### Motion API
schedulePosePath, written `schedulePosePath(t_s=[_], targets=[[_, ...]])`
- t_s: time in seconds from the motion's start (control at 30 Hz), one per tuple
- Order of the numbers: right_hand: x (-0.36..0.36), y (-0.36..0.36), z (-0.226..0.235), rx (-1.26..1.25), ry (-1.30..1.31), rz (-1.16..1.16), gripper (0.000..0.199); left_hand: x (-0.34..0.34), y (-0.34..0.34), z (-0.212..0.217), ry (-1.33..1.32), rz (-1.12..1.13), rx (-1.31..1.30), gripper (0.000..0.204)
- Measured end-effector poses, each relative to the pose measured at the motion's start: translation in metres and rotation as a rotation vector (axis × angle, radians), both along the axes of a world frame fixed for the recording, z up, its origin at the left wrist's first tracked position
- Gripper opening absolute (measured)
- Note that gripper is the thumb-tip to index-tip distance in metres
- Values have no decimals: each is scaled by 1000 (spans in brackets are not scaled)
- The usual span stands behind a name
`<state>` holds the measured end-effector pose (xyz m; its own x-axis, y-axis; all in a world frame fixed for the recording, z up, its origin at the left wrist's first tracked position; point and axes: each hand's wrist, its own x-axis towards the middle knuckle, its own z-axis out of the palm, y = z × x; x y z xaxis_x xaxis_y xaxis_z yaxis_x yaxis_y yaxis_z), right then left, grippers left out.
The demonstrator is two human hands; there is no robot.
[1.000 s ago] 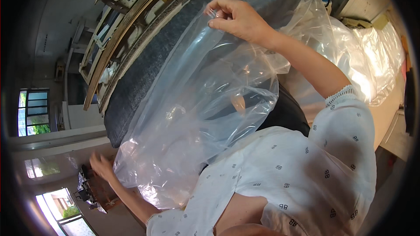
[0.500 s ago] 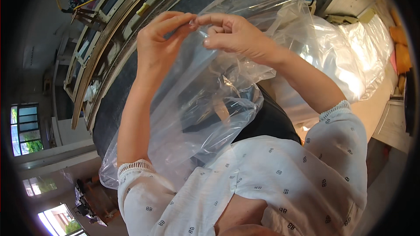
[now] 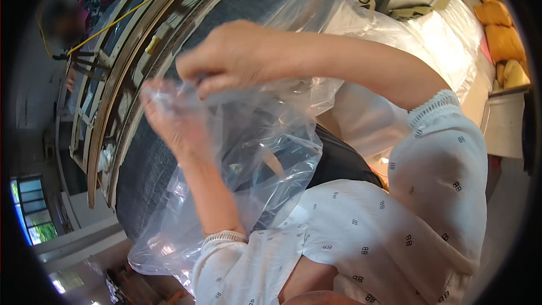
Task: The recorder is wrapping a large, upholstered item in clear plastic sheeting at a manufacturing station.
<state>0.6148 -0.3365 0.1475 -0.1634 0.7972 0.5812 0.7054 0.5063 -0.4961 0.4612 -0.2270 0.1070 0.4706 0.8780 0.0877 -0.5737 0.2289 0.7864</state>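
A large sheet of clear plastic film (image 3: 271,130) spreads across the dark work surface and down over my lap, crumpled and shiny. My right hand (image 3: 234,56) reaches across to the left above it, fingers curled in a closed grip at the film's upper part. Just below and to the left is my left hand (image 3: 178,116), smeared by motion. Film bunches over and around its fingers, so their exact hold is unclear. The two hands are close together but apart.
A dark cloth-like surface (image 3: 144,175) lies under the film, bordered at left by a long wooden frame (image 3: 107,124). More pale plastic (image 3: 435,51) is heaped at right, near orange bundles (image 3: 497,31). Another person's patterned sleeve (image 3: 99,3) shows at far left.
My hands were together, pinching the film; they have separated. The right hand has swung left across the film, and the left hand has dropped lower. The film has shifted with them.
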Motion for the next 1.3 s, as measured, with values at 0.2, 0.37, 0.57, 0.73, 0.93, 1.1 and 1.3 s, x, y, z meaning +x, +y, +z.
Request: schedulePosePath(t_s=[0.2,0.37,0.57,0.73,0.93,1.1,1.3], targets=[[16,-23,-68,-298,-437,-111,10,-147,22,30,352,691,618,14],[45,-78,-86,-437,-664,-296,13,-365,50,60,655,1169,663,25],[66,-144,-117,-1042,-970,-356,9,-588,98,96,1105,1545,1027,25],[189,-193,-100,-1005,-991,-1160,11,-613,148,21,1524,1518,849,30],[284,-164,-7,-740,-912,-1629,18,-532,276,-92,1648,1355,513,34],[232,-68,54,564,-328,-1470,31,-591,290,-117,1820,1319,225,39],[232,-37,-58,-78,-318,-865,44,-610,257,-110,1750,1255,534,35]])
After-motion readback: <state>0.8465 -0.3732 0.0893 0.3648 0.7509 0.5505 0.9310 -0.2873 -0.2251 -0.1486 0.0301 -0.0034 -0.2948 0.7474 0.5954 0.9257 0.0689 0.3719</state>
